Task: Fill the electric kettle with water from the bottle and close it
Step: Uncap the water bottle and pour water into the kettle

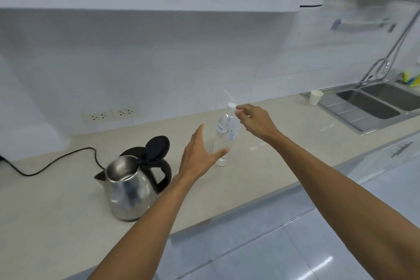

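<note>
While the kettle stands lid-up at the left of the worktop, the left hand, fingers spread wide, nears the bottle; the right hand, fingers loosely curled and holding nothing, hovers beside its cap.

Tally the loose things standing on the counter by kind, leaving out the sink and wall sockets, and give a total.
Kettle: 1, steel, black lid hinged open
Water bottle: 1, clear, white cap on
Paper cup: 1, white, beside the sink
Total: 3
</note>
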